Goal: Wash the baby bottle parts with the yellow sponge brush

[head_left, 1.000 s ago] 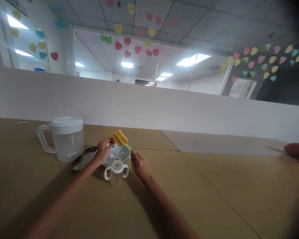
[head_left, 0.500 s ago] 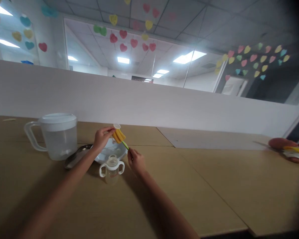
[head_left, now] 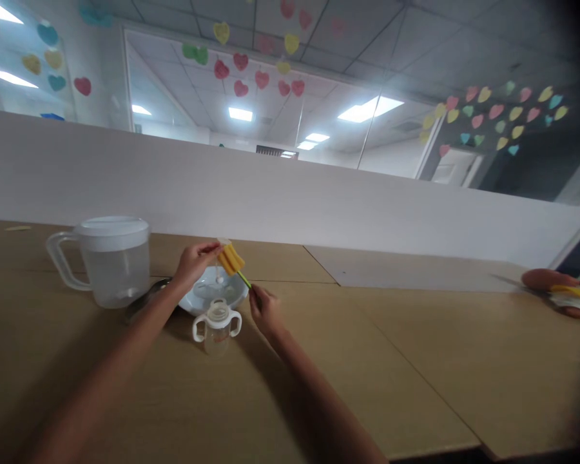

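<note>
My right hand (head_left: 265, 308) grips the green handle (head_left: 244, 280) of a yellow sponge brush (head_left: 231, 259). Pinched in my left hand (head_left: 196, 261) is a small clear-white piece (head_left: 223, 241), pressed against the sponge head; a thin strand with a white tip (head_left: 219, 279) hangs below it. Both hands are above a white bowl (head_left: 188, 303). In front of the bowl stands a clear bottle (head_left: 217, 334), upright and uncapped, with two white handles.
A lidded plastic pitcher (head_left: 118, 267) stands at the left. Beside it a metal dish (head_left: 142, 304) is partly behind my left forearm. Red and yellow items (head_left: 551, 280) lie at the far right. A white wall (head_left: 270, 200) borders the table (head_left: 343, 367).
The small clear piece has turned and now shows its hanging strand. My left hand has shifted slightly left, and the sponge brush remains in my right hand.
</note>
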{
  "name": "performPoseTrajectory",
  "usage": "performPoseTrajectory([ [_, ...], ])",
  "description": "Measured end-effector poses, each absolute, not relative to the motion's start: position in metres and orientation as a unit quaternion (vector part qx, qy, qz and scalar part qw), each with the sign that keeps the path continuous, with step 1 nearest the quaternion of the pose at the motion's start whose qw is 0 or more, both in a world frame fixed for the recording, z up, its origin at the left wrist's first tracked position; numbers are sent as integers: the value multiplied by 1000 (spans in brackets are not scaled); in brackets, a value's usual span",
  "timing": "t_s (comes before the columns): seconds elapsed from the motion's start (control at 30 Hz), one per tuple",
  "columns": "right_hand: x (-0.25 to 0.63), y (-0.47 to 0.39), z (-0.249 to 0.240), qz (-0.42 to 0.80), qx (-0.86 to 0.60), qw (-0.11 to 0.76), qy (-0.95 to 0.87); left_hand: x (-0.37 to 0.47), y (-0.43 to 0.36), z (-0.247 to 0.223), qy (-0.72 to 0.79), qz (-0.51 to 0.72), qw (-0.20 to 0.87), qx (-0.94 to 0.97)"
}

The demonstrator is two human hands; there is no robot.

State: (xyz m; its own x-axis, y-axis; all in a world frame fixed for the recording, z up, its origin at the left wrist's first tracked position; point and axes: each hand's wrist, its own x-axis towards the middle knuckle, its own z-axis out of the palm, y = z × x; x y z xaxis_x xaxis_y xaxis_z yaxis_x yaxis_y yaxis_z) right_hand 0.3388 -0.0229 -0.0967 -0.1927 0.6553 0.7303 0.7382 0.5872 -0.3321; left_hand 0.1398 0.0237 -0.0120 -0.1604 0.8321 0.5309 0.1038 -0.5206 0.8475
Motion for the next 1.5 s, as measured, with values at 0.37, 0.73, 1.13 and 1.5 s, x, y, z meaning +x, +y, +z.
performPoseTrajectory([
  [0.37,346,-19,-99,-106,-489,366,-785,60,44,-11,520,536,244,618],
  [0.73,347,-15,-102,-111,-526,342,-771,27,60,-87,717,171,144,661],
  [1.13,347,-15,-102,-105,-538,341,-764,81,58,-49,594,258,70,759],
  [1.5,349,-13,-104,-97,-547,349,-755,104,48,-55,543,285,92,784],
])
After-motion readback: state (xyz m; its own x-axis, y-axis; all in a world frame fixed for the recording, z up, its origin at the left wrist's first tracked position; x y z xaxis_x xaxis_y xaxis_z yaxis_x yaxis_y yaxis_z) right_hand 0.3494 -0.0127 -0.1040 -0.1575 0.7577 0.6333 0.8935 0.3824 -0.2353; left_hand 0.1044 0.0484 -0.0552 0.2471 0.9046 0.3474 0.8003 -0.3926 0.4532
